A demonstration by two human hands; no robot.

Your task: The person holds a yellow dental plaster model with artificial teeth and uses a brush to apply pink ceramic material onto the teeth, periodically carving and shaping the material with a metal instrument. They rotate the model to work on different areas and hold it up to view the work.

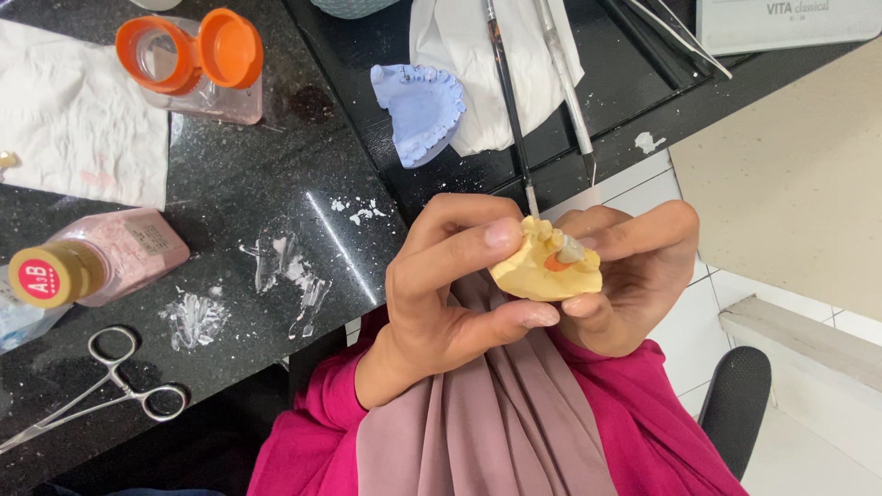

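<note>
both hands, left hand (441,294) and right hand (634,276), close their fingers on a yellow cast (542,271); blue cast (421,108), forceps (110,386), bottles (96,262) on the table (239,193).

The person is wearing a bright magenta top with long sleeves (317,413) that are reaching down to the wrists and bunching in soft folds there. Over the chest a dusty mauve-pink scarf (496,413) is hanging in long smooth pleats, lying between the two sleeves and covering the middle of the top. Both hands, the left hand (450,294) and the right hand (634,276), are going bare, with no gloves, rings or watch showing, and the fingernails are looking short and unpainted.
</note>
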